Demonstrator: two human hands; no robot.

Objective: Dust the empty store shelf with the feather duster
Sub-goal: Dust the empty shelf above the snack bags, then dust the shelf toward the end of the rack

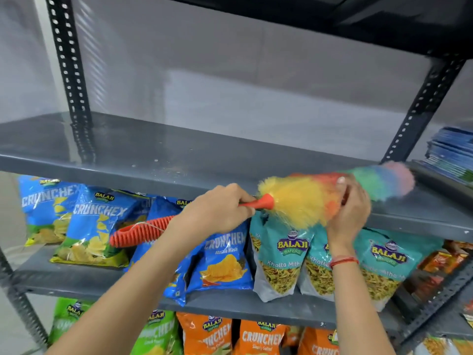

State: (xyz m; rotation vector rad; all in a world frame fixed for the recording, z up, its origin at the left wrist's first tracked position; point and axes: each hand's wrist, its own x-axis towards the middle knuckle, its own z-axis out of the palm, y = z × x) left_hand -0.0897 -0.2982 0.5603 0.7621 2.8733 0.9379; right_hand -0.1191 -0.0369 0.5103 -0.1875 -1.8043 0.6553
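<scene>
The feather duster [294, 201] has a ribbed orange handle and a fluffy head running yellow, orange, green, blue and pink. It lies slanted across the front edge of the empty grey metal shelf [158, 152], pink tip to the right. My left hand [217, 208] grips the orange handle near the head. My right hand [350, 208] wraps around the middle of the fluffy head, fingers curled over it. Pale specks of dust lie on the shelf surface behind the duster.
Black perforated uprights [69, 60] stand at the back left and right. The shelf below holds blue Crunchex bags [97, 226] and teal Balaji packets [281, 260]. Green and orange bags fill the lowest shelf. A stack of blue packs [453, 152] sits on the neighbouring rack.
</scene>
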